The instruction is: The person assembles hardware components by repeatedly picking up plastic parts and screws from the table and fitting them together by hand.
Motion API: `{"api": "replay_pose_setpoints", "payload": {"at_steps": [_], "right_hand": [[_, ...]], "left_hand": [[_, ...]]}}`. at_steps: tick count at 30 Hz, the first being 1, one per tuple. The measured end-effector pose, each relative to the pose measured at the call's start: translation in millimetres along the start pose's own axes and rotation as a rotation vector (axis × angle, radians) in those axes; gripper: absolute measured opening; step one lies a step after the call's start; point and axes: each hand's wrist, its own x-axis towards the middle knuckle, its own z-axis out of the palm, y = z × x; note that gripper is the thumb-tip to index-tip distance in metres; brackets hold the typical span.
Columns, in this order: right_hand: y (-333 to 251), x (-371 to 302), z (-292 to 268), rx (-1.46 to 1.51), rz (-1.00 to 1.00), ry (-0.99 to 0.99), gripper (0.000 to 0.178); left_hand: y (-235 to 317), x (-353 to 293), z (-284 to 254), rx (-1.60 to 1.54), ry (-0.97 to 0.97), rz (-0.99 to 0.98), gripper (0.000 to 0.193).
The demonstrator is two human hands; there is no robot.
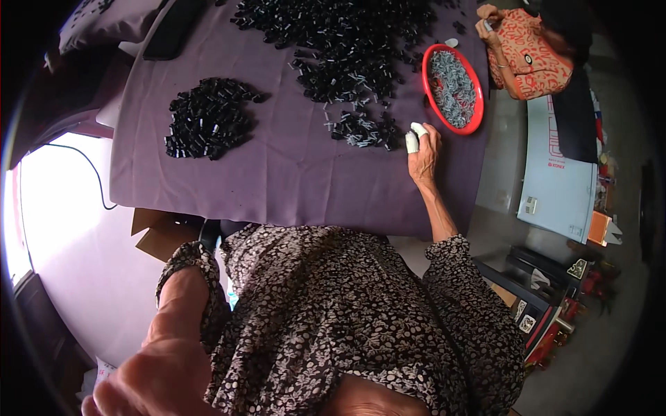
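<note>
My right hand (pixel 424 154) rests on the purple cloth with loosely bent fingers. White coverings wrap two of its digits, and nothing shows between them. Just left of it lies a small pile of short black tubular pieces (pixel 374 132) mixed with thin grey pins. Beyond the hand, a red oval basin (pixel 427 89) holds many grey pins (pixel 454 90). My left hand (pixel 163 378) is raised off the table, close to the camera at the lower left. The picture's lower edge cuts it off, and its grip is hidden.
A large heap of black pieces (pixel 340 35) covers the table's far middle; a separate pile (pixel 208 118) lies left. The purple cloth (pixel 291 187) drapes over the near edge. Another person's patterned orange garment (pixel 531 59) shows at far right. A cardboard box (pixel 163 236) stands below the table.
</note>
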Motion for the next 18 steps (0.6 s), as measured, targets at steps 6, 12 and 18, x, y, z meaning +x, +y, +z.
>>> {"api": "replay_pose_setpoints", "payload": {"at_steps": [6,12,18], "right_hand": [[1,-2,0,-0.032,0.000,-0.007,0.023],[1,-4,3,-0.003,0.023,-0.012,0.026],[-1,-1,2,-0.035,0.023,0.008,0.026]], "left_hand": [[25,5,-25,1.902,-0.588,0.446,0.053],[34,4,-38,1.844,-0.422,0.192,0.048],[39,-3,-36,1.177,-0.108,-0.253,0.039]]}}
